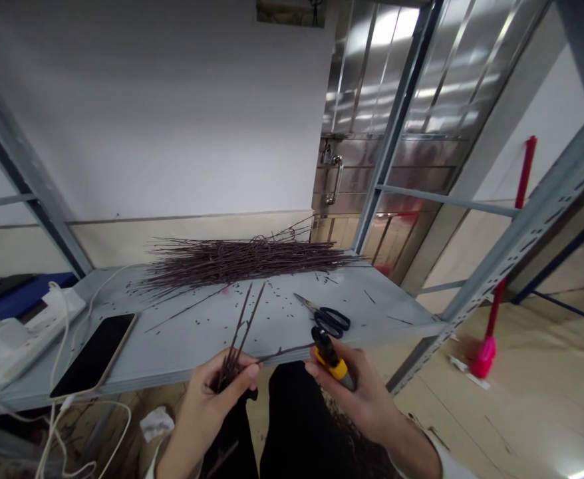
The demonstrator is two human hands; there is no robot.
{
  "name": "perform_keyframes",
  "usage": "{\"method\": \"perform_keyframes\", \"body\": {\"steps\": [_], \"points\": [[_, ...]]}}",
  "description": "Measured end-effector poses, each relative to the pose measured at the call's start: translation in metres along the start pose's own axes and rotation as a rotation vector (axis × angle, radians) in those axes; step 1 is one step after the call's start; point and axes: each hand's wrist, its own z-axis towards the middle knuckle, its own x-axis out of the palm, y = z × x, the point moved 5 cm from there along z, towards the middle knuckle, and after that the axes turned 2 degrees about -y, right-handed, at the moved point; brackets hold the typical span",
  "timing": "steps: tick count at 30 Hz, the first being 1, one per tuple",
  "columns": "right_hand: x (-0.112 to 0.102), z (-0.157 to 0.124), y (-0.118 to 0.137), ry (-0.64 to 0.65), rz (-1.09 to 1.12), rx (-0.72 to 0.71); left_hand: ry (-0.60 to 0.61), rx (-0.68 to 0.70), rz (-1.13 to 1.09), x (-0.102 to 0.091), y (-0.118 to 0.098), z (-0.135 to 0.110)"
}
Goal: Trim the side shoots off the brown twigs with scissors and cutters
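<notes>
Left hand [207,406] closed on a small bundle of thin dark twigs [235,349], thumb pressed against fingers, pinching them near their lower ends. Bundle's long axis runs upward and away from the person, tips fanned and leaning slightly right. One longer twig [287,353] leaves the same grip, lying almost level, pointing right; its far end reaches the head of a yellow-and-black hand tool [332,359], contact unclear. Right hand [356,392] wrapped round that tool's handle, fingers pressed together, head angled up and away. Tool type cannot be told; its head is partly hidden.

Both hands just in front of the grey steel shelf [272,332], above its near edge. On the shelf: long heap of dark twigs [242,261] along the back, lying crosswise; black-handled scissors [324,314] toward the right; scattered twig bits; black smartphone [94,354] and white power strip [22,339] at left, white cables [57,372] trailing over the edge. Beyond the shelf, a stainless steel door [382,133] with a handle [334,179]. Right of the shelf, a red-handled mop [524,179] leaning on the wall
</notes>
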Motion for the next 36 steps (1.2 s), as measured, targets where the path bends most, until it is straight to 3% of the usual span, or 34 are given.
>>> {"method": "perform_keyframes", "body": {"steps": [8,11,16,24,28,36], "points": [[0.006,0.000,-0.004,0.003,0.156,0.062,0.149,-0.069,-0.136,0.013,0.001,-0.001],[0.012,-0.001,-0.011,0.011,0.271,0.135,0.150,-0.048,-0.153,0.015,0.003,-0.002],[0.028,-0.001,-0.016,0.084,0.566,0.256,0.073,0.001,-0.177,0.021,0.009,-0.007],[0.049,-0.014,-0.005,0.261,1.118,0.459,0.079,0.069,-0.187,0.033,0.015,-0.016],[0.045,-0.015,-0.003,0.281,1.091,0.429,0.044,0.132,-0.094,0.025,0.010,-0.015],[0.025,-0.008,0.003,0.309,0.812,0.370,-0.001,0.220,0.074,0.015,-0.001,-0.016]]}}
